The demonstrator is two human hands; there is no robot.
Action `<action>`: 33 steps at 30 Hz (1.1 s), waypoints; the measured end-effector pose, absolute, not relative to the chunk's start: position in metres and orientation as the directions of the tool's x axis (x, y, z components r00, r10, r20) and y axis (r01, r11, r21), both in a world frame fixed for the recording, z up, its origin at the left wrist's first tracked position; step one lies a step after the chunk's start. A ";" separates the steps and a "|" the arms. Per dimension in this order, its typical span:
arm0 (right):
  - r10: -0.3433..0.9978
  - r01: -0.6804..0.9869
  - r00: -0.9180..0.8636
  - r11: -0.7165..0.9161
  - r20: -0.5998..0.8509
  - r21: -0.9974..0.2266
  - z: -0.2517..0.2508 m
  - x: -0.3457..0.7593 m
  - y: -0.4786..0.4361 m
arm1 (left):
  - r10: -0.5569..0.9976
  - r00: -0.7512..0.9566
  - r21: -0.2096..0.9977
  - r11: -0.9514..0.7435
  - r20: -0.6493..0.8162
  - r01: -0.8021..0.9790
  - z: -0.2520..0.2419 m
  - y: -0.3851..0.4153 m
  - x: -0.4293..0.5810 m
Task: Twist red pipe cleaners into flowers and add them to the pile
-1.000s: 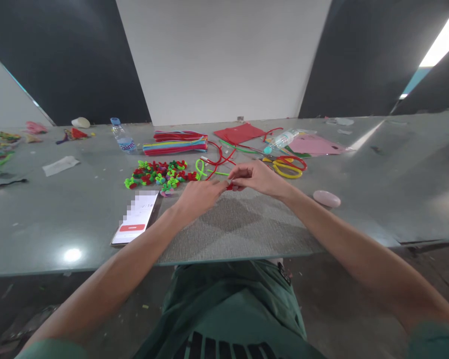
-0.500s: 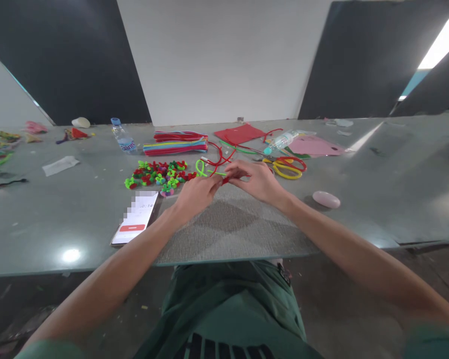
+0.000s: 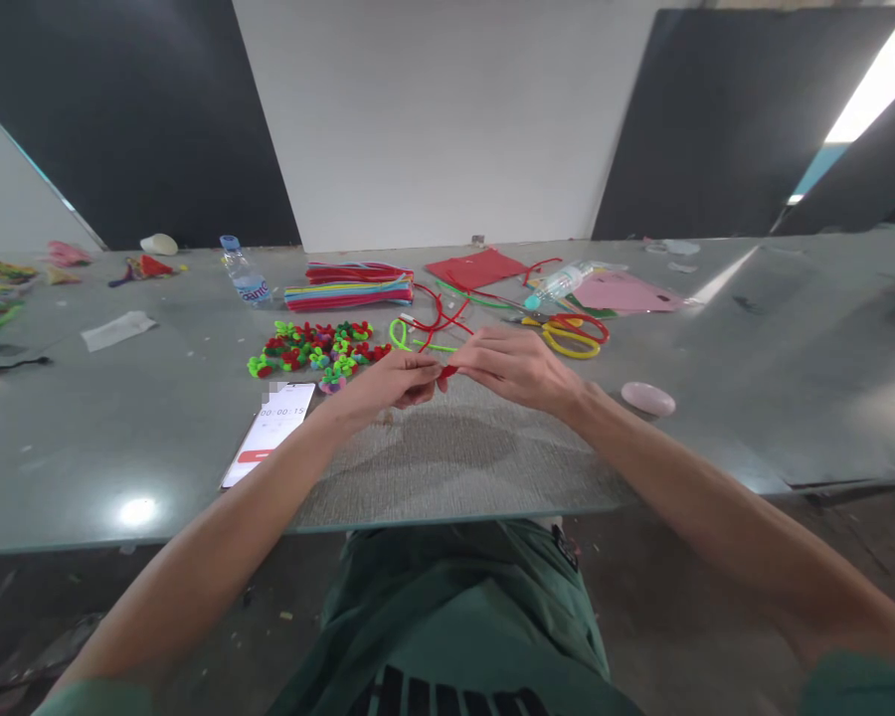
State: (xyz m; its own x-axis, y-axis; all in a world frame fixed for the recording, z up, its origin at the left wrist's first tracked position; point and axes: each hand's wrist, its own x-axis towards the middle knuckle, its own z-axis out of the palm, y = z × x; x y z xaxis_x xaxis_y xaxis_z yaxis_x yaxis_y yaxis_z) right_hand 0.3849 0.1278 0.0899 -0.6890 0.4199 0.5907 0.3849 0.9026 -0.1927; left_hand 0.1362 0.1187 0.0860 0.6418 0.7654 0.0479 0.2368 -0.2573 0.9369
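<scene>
Between my two hands is a short piece of red pipe cleaner (image 3: 447,372), mostly covered by the fingers. My left hand (image 3: 405,379) pinches one end of it, and my right hand (image 3: 513,368) has its fingers closed round the other end. A green pipe cleaner (image 3: 400,335), bent into a loop, lies just behind the fingertips. Beyond it run loose red pipe cleaners (image 3: 439,316). To the left of my left hand sits a pile of small red and green pipe-cleaner flowers (image 3: 313,350).
A phone (image 3: 275,423) showing a timer lies beside my left forearm. Behind are pipe-cleaner bundles (image 3: 350,292), a water bottle (image 3: 245,273), a red sheet (image 3: 477,267) and a second bottle (image 3: 559,285). Scissors (image 3: 567,333) and a pink oval object (image 3: 647,399) are on the right.
My right hand has turned and its fingers have folded over the red pipe cleaner. My left hand has shifted slightly and its fingers have curled under.
</scene>
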 end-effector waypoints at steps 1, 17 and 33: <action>0.418 0.384 -0.691 0.904 0.590 -0.189 0.090 0.384 0.128 | 0.767 0.641 0.941 -0.239 0.030 0.241 0.085 0.119 0.136; 0.607 0.430 -0.468 0.791 0.643 -0.435 0.076 0.381 0.138 | 0.705 0.420 0.269 -0.644 0.571 0.716 0.068 0.119 0.146; 0.473 0.435 -0.577 0.868 0.666 -0.240 0.075 0.384 0.137 | 0.736 0.461 0.261 -0.633 0.496 0.729 0.065 0.122 0.145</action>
State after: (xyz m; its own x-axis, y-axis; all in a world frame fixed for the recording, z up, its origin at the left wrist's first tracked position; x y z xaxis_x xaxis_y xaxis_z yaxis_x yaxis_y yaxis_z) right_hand 0.3836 0.1373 0.0746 -0.5772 0.4728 0.6658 0.4348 0.8681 -0.2396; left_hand 0.1448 0.1223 0.0652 0.4610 0.7358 0.4960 0.7292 -0.6327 0.2608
